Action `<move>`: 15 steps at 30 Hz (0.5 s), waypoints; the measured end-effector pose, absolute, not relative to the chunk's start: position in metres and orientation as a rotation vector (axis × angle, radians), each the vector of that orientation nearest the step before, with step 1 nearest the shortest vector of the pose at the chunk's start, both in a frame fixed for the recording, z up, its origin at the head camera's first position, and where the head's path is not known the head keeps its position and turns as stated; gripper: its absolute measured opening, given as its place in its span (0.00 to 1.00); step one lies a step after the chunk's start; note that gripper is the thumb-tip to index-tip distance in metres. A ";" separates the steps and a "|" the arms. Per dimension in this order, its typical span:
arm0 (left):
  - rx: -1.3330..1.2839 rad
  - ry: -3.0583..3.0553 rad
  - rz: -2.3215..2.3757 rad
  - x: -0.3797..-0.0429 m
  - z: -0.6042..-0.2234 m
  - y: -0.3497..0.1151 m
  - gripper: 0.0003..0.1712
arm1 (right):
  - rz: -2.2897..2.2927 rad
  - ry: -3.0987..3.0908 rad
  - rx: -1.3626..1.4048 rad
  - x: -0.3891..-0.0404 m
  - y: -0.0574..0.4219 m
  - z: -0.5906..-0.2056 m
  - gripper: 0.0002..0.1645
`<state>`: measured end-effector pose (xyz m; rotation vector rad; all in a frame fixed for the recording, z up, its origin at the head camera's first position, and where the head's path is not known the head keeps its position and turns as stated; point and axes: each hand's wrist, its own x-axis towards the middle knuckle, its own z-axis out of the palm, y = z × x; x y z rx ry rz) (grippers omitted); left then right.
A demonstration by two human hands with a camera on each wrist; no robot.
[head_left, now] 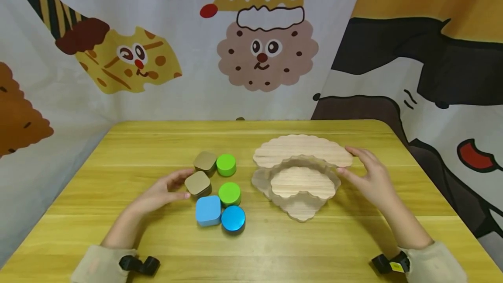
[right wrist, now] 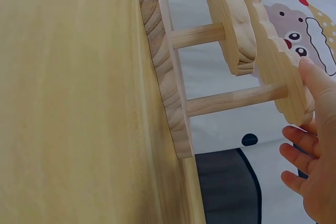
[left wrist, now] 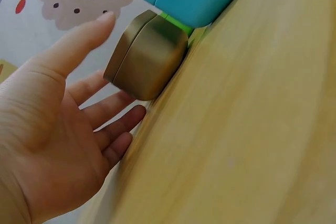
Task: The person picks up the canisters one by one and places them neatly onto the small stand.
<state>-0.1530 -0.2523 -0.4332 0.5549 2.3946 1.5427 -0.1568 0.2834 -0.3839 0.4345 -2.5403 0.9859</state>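
Note:
On the left of the table, my left hand (head_left: 162,190) is beside a gold rounded-square tin (head_left: 198,183). In the left wrist view its thumb (left wrist: 86,43) stands apart from the tin, and the other fingers reach partly behind it. A second gold tin (head_left: 205,162) sits just beyond. My right hand (head_left: 370,179) pinches the right end of a tiered wooden stand (head_left: 302,150) between thumb and fingers. Scalloped boards and round pegs form the stand, seen side-on in the right wrist view, with its base board (right wrist: 163,66) on the table.
Close to the gold tins stand two green round tins (head_left: 226,164), a light blue square tin (head_left: 208,210) and a blue round tin (head_left: 233,219). The wooden table (head_left: 283,252) ends at a cartoon-printed curtain (head_left: 188,99) behind it.

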 end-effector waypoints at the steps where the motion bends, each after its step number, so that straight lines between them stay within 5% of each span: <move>1: 0.546 2.389 1.547 -0.153 -0.433 -0.251 0.38 | 0.987 -2.543 0.435 -0.156 0.283 -0.384 0.37; 15: 0.494 2.408 1.537 -0.150 -0.432 -0.240 0.40 | 0.991 -2.548 0.428 -0.157 0.283 -0.384 0.37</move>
